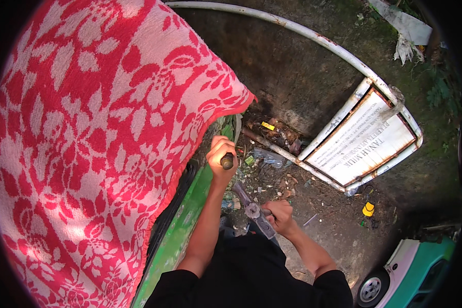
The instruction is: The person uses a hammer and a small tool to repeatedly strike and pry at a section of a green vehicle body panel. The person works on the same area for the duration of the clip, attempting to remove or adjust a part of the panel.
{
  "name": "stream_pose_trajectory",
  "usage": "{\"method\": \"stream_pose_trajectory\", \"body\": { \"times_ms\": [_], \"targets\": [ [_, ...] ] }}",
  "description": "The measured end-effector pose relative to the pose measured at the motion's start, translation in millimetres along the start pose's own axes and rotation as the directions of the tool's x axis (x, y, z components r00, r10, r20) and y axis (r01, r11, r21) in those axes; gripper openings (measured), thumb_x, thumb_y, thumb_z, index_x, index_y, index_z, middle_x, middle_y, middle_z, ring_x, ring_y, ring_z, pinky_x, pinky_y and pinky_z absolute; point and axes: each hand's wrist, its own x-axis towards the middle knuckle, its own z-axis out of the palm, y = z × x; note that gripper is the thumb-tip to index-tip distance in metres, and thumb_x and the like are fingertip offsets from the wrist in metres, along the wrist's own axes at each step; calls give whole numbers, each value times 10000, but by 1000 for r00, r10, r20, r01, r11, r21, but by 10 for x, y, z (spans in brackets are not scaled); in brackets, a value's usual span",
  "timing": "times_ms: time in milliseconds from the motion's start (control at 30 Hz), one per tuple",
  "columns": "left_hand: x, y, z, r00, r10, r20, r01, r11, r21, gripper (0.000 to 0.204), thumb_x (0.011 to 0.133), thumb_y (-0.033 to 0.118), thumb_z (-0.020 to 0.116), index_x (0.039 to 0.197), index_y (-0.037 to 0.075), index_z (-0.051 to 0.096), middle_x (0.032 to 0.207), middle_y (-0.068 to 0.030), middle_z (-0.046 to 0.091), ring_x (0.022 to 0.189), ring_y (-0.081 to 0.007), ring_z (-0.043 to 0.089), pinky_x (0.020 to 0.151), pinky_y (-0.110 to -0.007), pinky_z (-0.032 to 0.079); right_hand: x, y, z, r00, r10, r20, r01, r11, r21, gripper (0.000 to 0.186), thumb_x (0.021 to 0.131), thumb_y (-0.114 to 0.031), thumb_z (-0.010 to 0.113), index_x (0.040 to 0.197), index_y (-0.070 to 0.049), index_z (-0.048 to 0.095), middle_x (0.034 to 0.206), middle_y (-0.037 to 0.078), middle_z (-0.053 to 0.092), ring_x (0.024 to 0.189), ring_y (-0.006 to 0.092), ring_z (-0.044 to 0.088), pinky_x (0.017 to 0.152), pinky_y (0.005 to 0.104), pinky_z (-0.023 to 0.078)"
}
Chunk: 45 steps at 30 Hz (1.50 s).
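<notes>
My left hand (pixel 221 153) is closed around a tool with a dark, rounded handle end (pixel 227 160) pointing up at me; its far end is hidden by the hand. It is held beside the edge of a green panel (pixel 195 205), next to a red and pink floral cloth (pixel 108 123). Lower and to the right, my right hand (pixel 281 215) grips the handle of a hammer (pixel 253 210). The grey metal hammer head lies slantwise in front of my body, apart from the left hand's tool.
The cloth drapes over a large object on the left. A rusty white pipe frame (pixel 313 36) with a white sign board (pixel 362 138) leans by a mossy wall. Litter, including a yellow piece (pixel 368 209), covers the ground. A teal and white car (pixel 416 272) stands at lower right.
</notes>
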Motion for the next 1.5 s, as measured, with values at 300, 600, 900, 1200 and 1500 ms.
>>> {"method": "stream_pose_trajectory", "body": {
  "times_ms": [300,600,900,1200,1500],
  "targets": [
    [-299,-336,-68,943,-328,55,331,941,-72,246,595,-151,642,726,13,514,745,-90,588,794,-269,583,776,-378,491,-50,241,-18,963,229,140,-180,938,-295,323,1014,-307,627,867,-20,602,674,110,574,563,321,632,501,417,494],
    [-228,89,101,989,-20,144,-5,985,172,190,593,-83,666,739,16,593,782,-74,619,837,-306,596,762,-406,504,-56,41,-300,992,125,35,-122,990,-66,316,1019,-271,610,820,-26,585,658,102,547,544,320,597,504,391,461],
    [-182,108,52,990,26,140,-51,983,178,243,495,-20,706,688,20,565,738,-69,596,811,-281,587,728,-391,475,-90,147,-313,973,231,14,-231,973,6,355,1037,-275,582,783,-29,546,616,106,483,506,323,555,488,398,417],
    [-185,149,89,985,6,172,-40,981,192,224,506,-54,683,680,14,560,732,-67,596,809,-283,588,719,-380,479,-92,218,-394,981,188,50,-188,982,7,364,1032,-319,602,807,-34,586,626,95,508,516,310,569,490,388,435],
    [-73,145,165,994,15,104,-34,983,182,233,565,-131,644,722,20,561,771,-91,608,822,-299,593,765,-407,501,22,523,-391,983,-6,181,27,993,-115,364,1009,-363,639,878,-23,635,653,77,578,530,295,601,467,390,462]
  ]
}}
